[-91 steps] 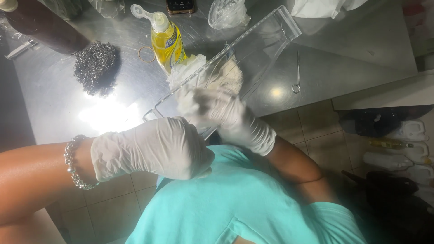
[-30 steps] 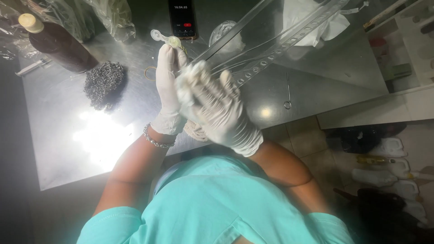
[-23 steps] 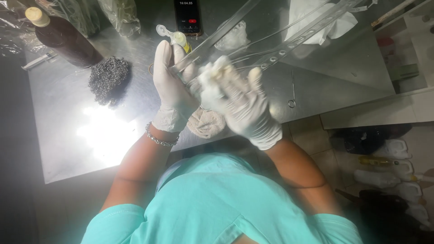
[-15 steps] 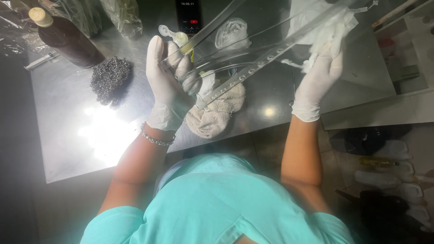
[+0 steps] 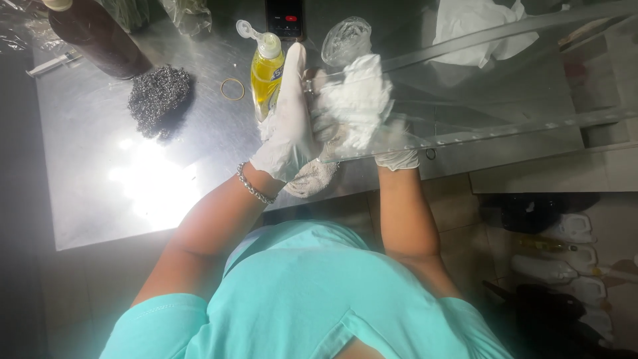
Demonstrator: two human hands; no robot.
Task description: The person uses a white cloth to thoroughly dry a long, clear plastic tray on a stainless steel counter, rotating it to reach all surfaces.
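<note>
Both my hands wear white gloves. My left hand [image 5: 286, 126] lies flat with fingers up against the left end of a long clear plastic panel [image 5: 505, 136], steadying it above the steel table. My right hand [image 5: 397, 158] sits behind the panel and presses a crumpled white cloth [image 5: 359, 100] on its surface, close to my left hand. A second greyish cloth [image 5: 312, 178] lies under my hands at the table's front edge.
On the steel table [image 5: 133, 193] stand a yellow soap bottle [image 5: 268, 70], a steel-wool pad [image 5: 159, 100], a brown bottle [image 5: 93, 30], a rubber band [image 5: 232, 88], a phone [image 5: 286, 16] and crumpled plastic [image 5: 345, 40]. White jugs [image 5: 571, 266] stand on the floor at right.
My right hand has come back from the panel's far right end, bringing the white cloth next to my left hand. The panel now lies more level.
</note>
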